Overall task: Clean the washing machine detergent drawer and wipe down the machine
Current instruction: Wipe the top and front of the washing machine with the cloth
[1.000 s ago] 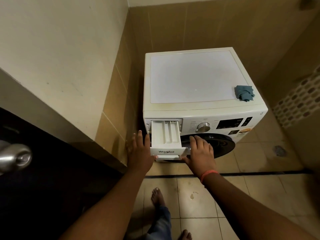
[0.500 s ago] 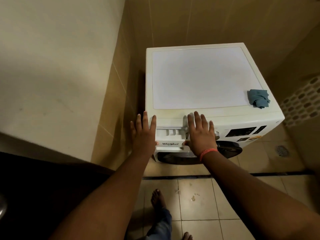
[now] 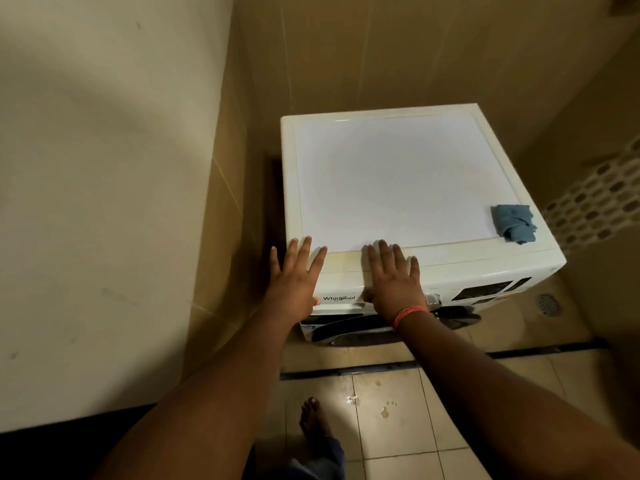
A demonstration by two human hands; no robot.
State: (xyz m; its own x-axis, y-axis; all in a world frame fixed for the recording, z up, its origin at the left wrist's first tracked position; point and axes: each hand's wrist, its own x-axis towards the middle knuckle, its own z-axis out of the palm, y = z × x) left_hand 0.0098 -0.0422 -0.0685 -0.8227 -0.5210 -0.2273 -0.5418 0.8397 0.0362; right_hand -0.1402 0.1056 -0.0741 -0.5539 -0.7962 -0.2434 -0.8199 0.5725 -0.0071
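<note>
- The washing machine (image 3: 398, 181) is a white, boxy front-loader with rounded edges, standing in a corner of beige tiled walls; its flat top is smooth and faintly glossy, with a yellowed band along the front edge.
- The detergent drawer (image 3: 341, 299) sits flush in the upper left of the front panel, a plain white plastic face with a dark brand name printed on it.
- The left hand (image 3: 294, 282) lies at the drawer's left end, fingers straight and spread, fingertips reaching the top edge of the machine.
- The right hand (image 3: 394, 282) lies flat at the drawer's right end, fingers straight and apart, thumb against the drawer face; an orange band circles the wrist. Neither hand grips anything.
- A blue cloth (image 3: 514, 223), soft and crumpled into a loose roll, rests on the machine's top near the front right corner, well apart from both hands.
- Right of the drawer are a silvery knob, partly hidden, and a dark display panel (image 3: 485, 291).
- The floor (image 3: 398, 427) is pale square tile with a few wet drops.
</note>
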